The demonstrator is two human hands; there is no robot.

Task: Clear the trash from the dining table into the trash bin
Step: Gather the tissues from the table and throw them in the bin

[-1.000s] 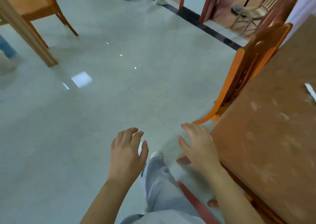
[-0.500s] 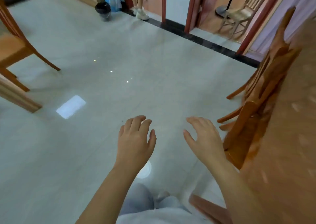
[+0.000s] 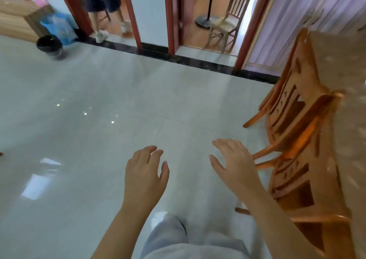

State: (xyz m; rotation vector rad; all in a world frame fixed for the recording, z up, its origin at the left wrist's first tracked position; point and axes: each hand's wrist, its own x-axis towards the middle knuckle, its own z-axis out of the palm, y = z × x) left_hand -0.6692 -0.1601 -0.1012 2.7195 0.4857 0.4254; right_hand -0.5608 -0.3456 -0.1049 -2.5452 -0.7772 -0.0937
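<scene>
Pale glossy tiled floor (image 3: 99,100) fills most of the view, carrying window reflections at lower left. Along the right edge runs the brown, blurred table (image 3: 344,92), with two orange wooden chairs (image 3: 293,108) drawn up just beside it, one nearer the camera and one farther. At the far side, red-framed doorways (image 3: 172,17) open onto wood-floored rooms; one holds a small wooden chair (image 3: 227,21), the other shows the legs of a second person (image 3: 107,11) in white shoes. The wearer's light grey trouser leg (image 3: 168,237) occupies the bottom centre. Both hands are held out over the floor, palms down, apart from one another: the left hand (image 3: 144,175) with fingers loosely curled and spread, holding nothing; the right hand (image 3: 235,163) likewise slack and empty, near the closer chair but not touching it. The black trash bin (image 3: 49,46) stands on the floor at far left, well apart from the hands, beside a blue bag (image 3: 59,27). No trash can be made out on the visible part of the table.
</scene>
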